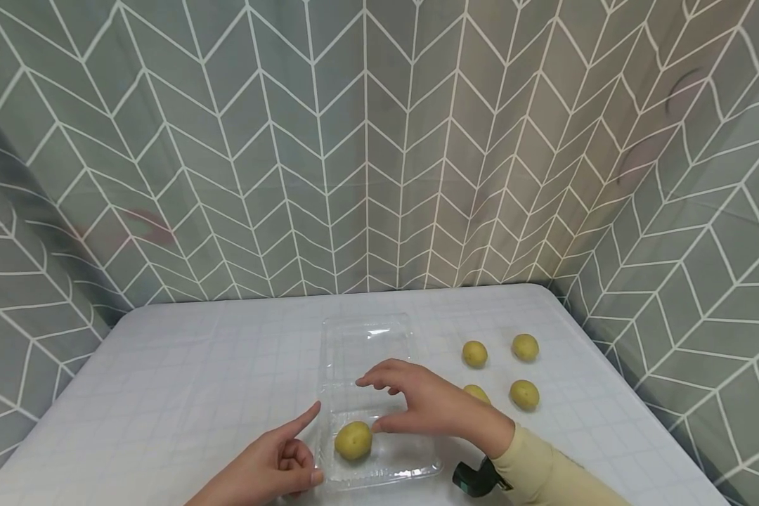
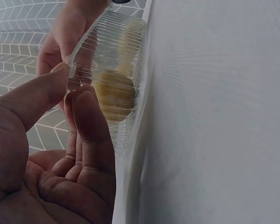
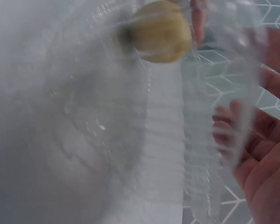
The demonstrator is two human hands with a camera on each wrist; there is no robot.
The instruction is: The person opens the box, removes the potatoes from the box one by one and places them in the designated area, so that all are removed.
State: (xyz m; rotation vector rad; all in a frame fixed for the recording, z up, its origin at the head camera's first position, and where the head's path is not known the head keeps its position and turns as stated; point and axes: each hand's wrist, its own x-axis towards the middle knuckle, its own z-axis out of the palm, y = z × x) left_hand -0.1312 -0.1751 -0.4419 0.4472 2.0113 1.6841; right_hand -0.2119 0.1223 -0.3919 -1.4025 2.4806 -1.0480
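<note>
A clear plastic clamshell box lies unfolded on the table, its lid laid back toward the far edge. Inside its near half sits one yellow potato, left of the middle. My left hand pinches the box's left rim between thumb and finger, which the left wrist view shows close up beside the ribbed wall. Over the box hovers my right hand, fingers apart and bent a little, thumb near the potato, nothing held. Through the blurred plastic, the right wrist view shows the potato.
Several more potatoes lie on the white-covered table right of the box, including one at the back right and one nearer. Another potato is partly hidden by my right hand. A patterned curtain stands behind the table.
</note>
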